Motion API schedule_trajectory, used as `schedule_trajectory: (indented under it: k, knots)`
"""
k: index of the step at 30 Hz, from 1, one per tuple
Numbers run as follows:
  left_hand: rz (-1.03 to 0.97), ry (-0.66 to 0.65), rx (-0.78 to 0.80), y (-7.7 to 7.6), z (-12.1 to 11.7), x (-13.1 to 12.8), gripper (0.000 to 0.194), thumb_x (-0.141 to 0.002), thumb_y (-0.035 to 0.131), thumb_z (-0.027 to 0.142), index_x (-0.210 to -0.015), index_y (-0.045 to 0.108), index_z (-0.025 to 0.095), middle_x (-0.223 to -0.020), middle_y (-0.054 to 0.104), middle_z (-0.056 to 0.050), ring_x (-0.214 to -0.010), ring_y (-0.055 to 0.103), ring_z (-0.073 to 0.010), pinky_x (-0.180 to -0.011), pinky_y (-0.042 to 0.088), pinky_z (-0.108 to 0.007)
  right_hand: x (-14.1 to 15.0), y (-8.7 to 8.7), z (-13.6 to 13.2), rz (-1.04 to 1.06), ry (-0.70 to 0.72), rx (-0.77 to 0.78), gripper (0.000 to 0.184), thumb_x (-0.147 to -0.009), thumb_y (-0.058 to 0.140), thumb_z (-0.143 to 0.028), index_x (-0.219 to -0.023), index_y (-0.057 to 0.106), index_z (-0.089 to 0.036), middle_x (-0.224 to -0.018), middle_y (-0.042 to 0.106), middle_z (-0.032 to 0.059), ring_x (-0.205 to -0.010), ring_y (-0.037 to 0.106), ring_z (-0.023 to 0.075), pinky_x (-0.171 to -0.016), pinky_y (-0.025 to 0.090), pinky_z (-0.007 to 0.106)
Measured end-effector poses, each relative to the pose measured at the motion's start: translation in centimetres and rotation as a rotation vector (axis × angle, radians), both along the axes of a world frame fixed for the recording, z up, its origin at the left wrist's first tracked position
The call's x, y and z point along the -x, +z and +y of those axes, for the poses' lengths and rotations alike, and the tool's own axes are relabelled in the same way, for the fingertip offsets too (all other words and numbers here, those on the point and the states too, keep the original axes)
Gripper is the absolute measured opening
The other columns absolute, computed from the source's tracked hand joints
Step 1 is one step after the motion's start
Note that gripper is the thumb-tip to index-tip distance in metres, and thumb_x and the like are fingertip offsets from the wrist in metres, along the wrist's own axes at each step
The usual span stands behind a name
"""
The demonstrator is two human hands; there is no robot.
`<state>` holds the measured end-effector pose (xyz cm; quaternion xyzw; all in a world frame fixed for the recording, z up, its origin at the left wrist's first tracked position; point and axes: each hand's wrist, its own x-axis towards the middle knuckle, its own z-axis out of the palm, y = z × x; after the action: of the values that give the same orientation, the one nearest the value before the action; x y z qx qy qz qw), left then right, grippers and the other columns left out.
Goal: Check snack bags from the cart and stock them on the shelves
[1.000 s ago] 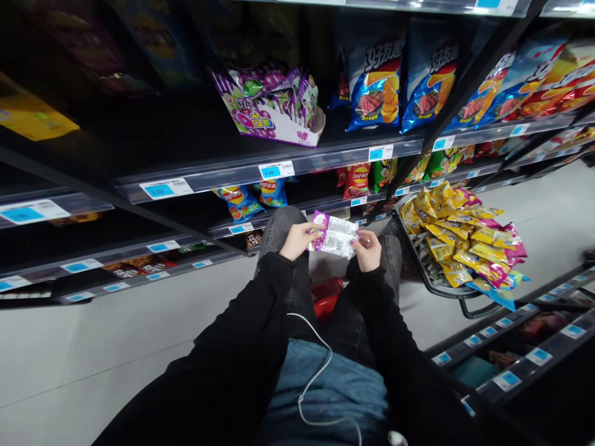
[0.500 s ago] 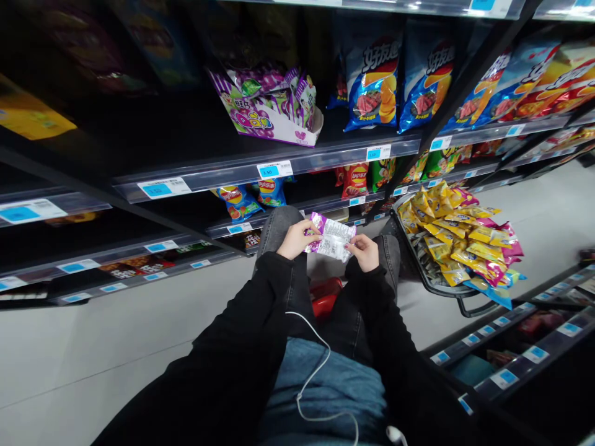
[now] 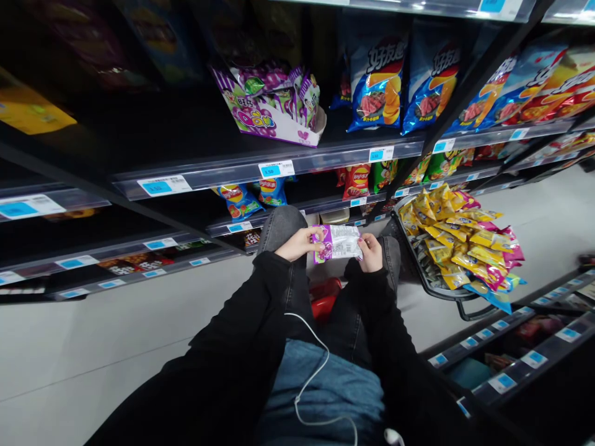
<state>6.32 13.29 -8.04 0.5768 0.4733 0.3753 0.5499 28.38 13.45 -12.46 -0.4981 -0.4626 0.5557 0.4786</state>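
Between my knees I hold up a small purple and silver candy packet [image 3: 343, 241], its printed silver back turned toward me. My left hand [image 3: 300, 243] pinches its purple left end between thumb and fingers. At the other end, my right hand [image 3: 370, 253] grips the silver right edge. On the shelf ahead sits an open purple and white display box [image 3: 274, 127] with similar purple packets [image 3: 286, 93] in it.
Blue chip bags [image 3: 376, 80] stand right of the display box. A black basket [image 3: 425, 272] heaped with yellow and pink snack bags [image 3: 460, 235] is at my right. Price-tagged shelf edges [image 3: 316, 158] run across in front. A white earphone cord [image 3: 311, 378] hangs over my lap.
The packet has turned from a slant to nearly level. My left fingers have spread further over its purple end, and my right hand has shifted slightly right along with its edge.
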Motion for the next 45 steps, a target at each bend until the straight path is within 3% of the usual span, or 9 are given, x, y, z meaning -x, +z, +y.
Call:
schedule_trajectory:
  k: [3, 9, 12, 15, 23, 30, 34, 41, 45]
  knots:
    - [-0.071, 0.055, 0.042, -0.3, -0.1, 0.1, 0.026, -0.06, 0.074, 0.034, -0.075, 0.067, 0.013, -0.069, 0.065, -0.001, -0.061, 0.057, -0.0132, -0.062, 0.047, -0.026, -0.2, 0.7, -0.1, 0.092, -0.073, 0.004, 0.039, -0.062, 0.069, -0.053, -0.077, 0.052, -0.021, -0.067, 0.054, -0.0019, -0.057, 0.048, 0.0112, -0.055, 0.042, 0.025]
    - [-0.135, 0.107, 0.108, -0.2, 0.0, -0.1, 0.035, -0.059, 0.075, 0.036, -0.085, 0.075, 0.012, -0.08, 0.072, -0.007, -0.07, 0.063, -0.0184, -0.069, 0.049, -0.031, -0.2, 2.0, -0.5, 0.258, -0.024, 0.082, 0.043, -0.047, 0.082, -0.04, -0.081, 0.064, -0.019, -0.083, 0.067, 0.0042, -0.071, 0.059, 0.0176, -0.067, 0.048, 0.032]
    - [-0.135, 0.11, 0.143, -0.3, 0.0, -0.7, 0.041, -0.053, 0.079, 0.035, -0.086, 0.075, 0.011, -0.078, 0.073, -0.007, -0.07, 0.064, -0.0196, -0.07, 0.05, -0.032, -0.2, 1.8, -0.6, 0.248, -0.022, 0.089, 0.039, -0.049, 0.081, -0.039, -0.076, 0.063, -0.019, -0.074, 0.064, 0.0014, -0.063, 0.054, 0.0143, -0.06, 0.044, 0.028]
    - [-0.11, 0.12, 0.16, -0.5, 0.0, -1.2, 0.034, -0.051, 0.08, 0.031, -0.079, 0.076, 0.011, -0.071, 0.072, -0.006, -0.068, 0.064, -0.0192, -0.07, 0.05, -0.032, -0.4, 1.2, -0.4, 0.178, -0.043, 0.037, 0.032, -0.053, 0.079, -0.038, -0.071, 0.061, -0.019, -0.067, 0.058, -0.0016, -0.058, 0.049, 0.011, -0.057, 0.04, 0.025]
    - [-0.099, 0.164, 0.147, -0.1, 0.2, -0.9, 0.021, -0.05, 0.079, 0.026, -0.068, 0.077, 0.014, -0.066, 0.072, -0.004, -0.068, 0.062, -0.0181, -0.072, 0.048, -0.029, -1.5, 0.5, 0.2, -0.009, 0.011, -0.146, 0.021, -0.065, 0.073, -0.038, -0.072, 0.067, -0.02, -0.071, 0.057, -0.0002, -0.065, 0.05, 0.0127, -0.061, 0.039, 0.026]
    - [-0.17, 0.131, 0.242, -0.4, 0.0, -1.4, 0.034, -0.049, 0.08, 0.027, -0.08, 0.077, 0.012, -0.072, 0.072, -0.006, -0.068, 0.064, -0.0182, -0.07, 0.05, -0.031, -0.5, 0.4, -0.2, 0.02, -0.009, -0.042, 0.03, -0.054, 0.079, -0.038, -0.076, 0.069, -0.019, -0.076, 0.063, 0.0015, -0.071, 0.056, 0.0162, -0.065, 0.043, 0.028]
    - [-0.18, 0.131, 0.273, -0.7, 0.0, -1.7, 0.035, -0.048, 0.081, 0.027, -0.079, 0.077, 0.011, -0.068, 0.071, -0.008, -0.067, 0.064, -0.0194, -0.07, 0.052, -0.034, -0.2, 0.2, -0.2, 0.005, -0.001, -0.065, 0.025, -0.058, 0.076, -0.038, -0.074, 0.07, -0.019, -0.072, 0.062, 0.0008, -0.07, 0.055, 0.0162, -0.067, 0.043, 0.029]
    - [-0.126, 0.156, 0.179, -0.8, 0.2, -1.5, 0.019, -0.051, 0.077, 0.018, -0.069, 0.077, 0.014, -0.066, 0.072, -0.005, -0.069, 0.064, -0.0189, -0.074, 0.049, -0.031, -0.6, 0.0, -0.2, -0.016, 0.002, -0.173, 0.012, -0.066, 0.07, -0.032, -0.072, 0.071, -0.021, -0.068, 0.054, -0.0011, -0.065, 0.049, 0.013, -0.064, 0.039, 0.027]
    - [-0.099, 0.107, 0.138, -0.4, 0.0, -1.3, 0.016, -0.054, 0.073, 0.016, -0.07, 0.077, 0.014, -0.066, 0.072, -0.003, -0.066, 0.062, -0.0172, -0.073, 0.048, -0.029, -1.0, 0.0, -0.1, 0.033, 0.08, -0.14, 0.014, -0.064, 0.072, -0.033, -0.069, 0.069, -0.02, -0.072, 0.06, 0.0007, -0.07, 0.054, 0.0154, -0.066, 0.041, 0.028]
